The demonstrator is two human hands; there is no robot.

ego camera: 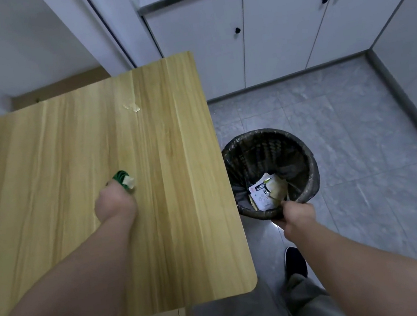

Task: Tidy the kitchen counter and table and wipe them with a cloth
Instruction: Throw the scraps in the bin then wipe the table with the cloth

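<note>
A green scrap (123, 181) with a white bit on it lies on the desk (42, 153). It is a bit to the right of the middle of the desk. The left grip (115, 204) is closed on this scrap. It holds the scrap at its tips, on the desk top. The hand hides most of the fingers. The bare left arm comes in over the desk from 7 o'clock.

At 12 o'clock from the green scrap, well apart from it, lies a small clear scrap (131, 107). It is on the desk too, and nothing touches it.

At 3 o'clock from the green scrap, just past the right edge of the desk, is a dark round bin (307, 150). It has a dark bag in it. The right grip (296, 215) is closed round the rim of the bin, at 6 o'clock on the rim. I cannot tell if the bin stands on the floor (357, 125) or is held up a little. Down in the bin lie some wrappers (267, 190), white and pale green.

At 6 o'clock from the bin, a black shoe (295, 260) stands on the grey floor. At 12 o'clock from the bin, white cupboards (279, 42) with small black knobs (237, 30) stand at the back.
</note>
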